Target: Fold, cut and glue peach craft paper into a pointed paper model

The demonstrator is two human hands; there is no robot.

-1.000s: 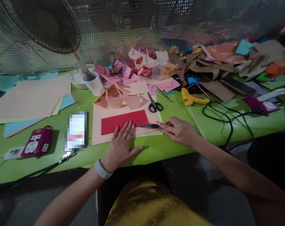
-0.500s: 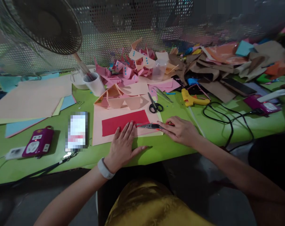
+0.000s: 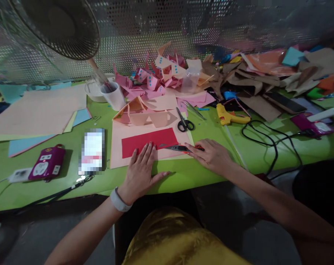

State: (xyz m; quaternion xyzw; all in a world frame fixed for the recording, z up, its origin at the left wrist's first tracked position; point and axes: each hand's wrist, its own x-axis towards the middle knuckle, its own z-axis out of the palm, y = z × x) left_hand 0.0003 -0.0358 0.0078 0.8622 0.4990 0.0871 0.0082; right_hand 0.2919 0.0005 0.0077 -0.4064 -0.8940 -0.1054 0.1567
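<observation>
My left hand lies flat, fingers spread, on the lower edge of a red paper rectangle. My right hand is closed round the red-orange handles of a pair of scissors. Their blades point left along the red paper's lower right edge, close to my left fingertips. Whether the blades are biting into the paper I cannot tell. Under the red piece lies a pale pink sheet, with a yellowish sheet showing at its right edge. Black-handled scissors rest just above, and a folded peach paper piece stands behind.
A phone and a purple power block lie to the left. On the right are a yellow glue gun and a looped black cable. A white cup, cut pink pieces and brown paper line the back.
The view has shifted slightly, so most things appear a little further right. Both hands stay in nearly the same place, the scissors still along the red paper's edge.
</observation>
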